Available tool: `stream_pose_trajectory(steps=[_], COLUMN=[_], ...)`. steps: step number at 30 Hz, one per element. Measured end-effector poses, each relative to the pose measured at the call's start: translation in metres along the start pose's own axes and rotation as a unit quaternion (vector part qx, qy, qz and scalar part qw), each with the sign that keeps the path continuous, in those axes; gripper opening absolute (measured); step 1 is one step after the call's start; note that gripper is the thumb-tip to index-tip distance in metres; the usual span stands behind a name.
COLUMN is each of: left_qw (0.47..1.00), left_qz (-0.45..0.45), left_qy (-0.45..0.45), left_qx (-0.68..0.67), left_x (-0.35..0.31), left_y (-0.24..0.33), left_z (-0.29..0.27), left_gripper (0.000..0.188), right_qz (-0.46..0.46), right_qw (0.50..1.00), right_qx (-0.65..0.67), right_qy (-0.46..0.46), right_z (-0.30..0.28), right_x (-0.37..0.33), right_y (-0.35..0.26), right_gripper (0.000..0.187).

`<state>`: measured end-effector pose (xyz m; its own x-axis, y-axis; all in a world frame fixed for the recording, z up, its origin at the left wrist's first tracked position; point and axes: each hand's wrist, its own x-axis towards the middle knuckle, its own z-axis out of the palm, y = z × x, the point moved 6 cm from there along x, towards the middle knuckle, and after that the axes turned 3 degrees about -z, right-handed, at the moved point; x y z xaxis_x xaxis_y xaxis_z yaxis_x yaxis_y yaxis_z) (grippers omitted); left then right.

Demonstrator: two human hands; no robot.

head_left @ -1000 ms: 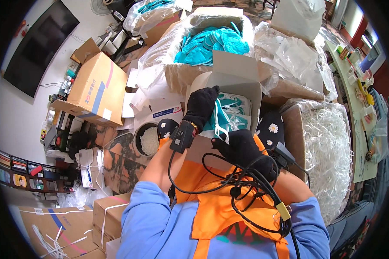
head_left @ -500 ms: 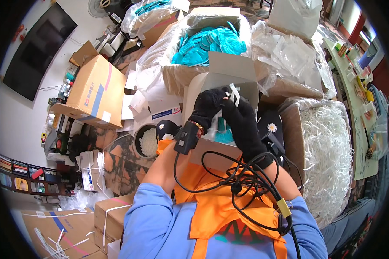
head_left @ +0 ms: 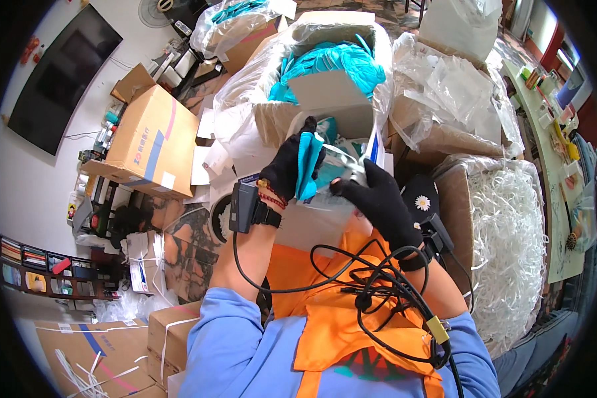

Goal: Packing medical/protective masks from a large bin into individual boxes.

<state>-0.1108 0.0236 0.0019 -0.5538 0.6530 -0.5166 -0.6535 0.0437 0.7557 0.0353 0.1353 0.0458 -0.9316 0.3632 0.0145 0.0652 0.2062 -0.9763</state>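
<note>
My left hand [head_left: 286, 166], in a black glove, is closed around a folded teal face mask [head_left: 306, 166] held upright over a small open white carton [head_left: 335, 93]. White elastic straps [head_left: 341, 156] run from the mask toward my right hand [head_left: 381, 207], also gloved in black. The right thumb and fingers are curled around the straps and a whitish, translucent piece [head_left: 356, 174], which I cannot make out clearly. Inside the carton, below my hands, teal and white pieces show partly. The carton stands between my knees.
Beyond the carton is a plastic-lined box [head_left: 266, 123] heaped with teal masks [head_left: 331, 63]. At right stands a box of white elastic strips [head_left: 504, 245], with a box of clear plastic bags [head_left: 451, 93] behind it. A brown carton [head_left: 154, 136] is at left. Black cables [head_left: 371, 285] loop across my lap.
My hands have moved apart. The left now shows a teal mask upright, and the straps stretch between both hands. The carton's far flap has shifted left and down in view.
</note>
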Motion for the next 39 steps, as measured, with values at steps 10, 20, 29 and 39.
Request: stream_pose_trajectory(steps=[10, 20, 29, 39], left_qw=[0.976, 0.571, 0.665, 0.695], left_qz=[0.138, 0.474, 0.409, 0.380], left_qy=[-0.083, 0.017, -0.033, 0.347], left_qx=[0.146, 0.670, 0.624, 0.502], left_x=[0.016, -0.031, -0.056, 0.083], left_y=[-0.019, -0.004, 0.004, 0.192], left_z=[-0.006, 0.016, 0.073, 0.003], left_gripper=[0.023, 0.045, 0.043, 0.044], right_qz=[-0.221, -0.238, 0.133, 0.089], right_qw=[0.945, 0.931, 0.844, 0.969], right_qx=[-0.216, -0.277, 0.506, 0.223], right_qy=[0.106, 0.018, 0.116, 0.055], right_z=[0.001, 0.031, -0.033, -0.006], right_x=[0.021, 0.022, 0.044, 0.020], right_y=[-0.038, 0.007, 0.156, 0.053], right_gripper=[0.046, 0.023, 0.020, 0.031])
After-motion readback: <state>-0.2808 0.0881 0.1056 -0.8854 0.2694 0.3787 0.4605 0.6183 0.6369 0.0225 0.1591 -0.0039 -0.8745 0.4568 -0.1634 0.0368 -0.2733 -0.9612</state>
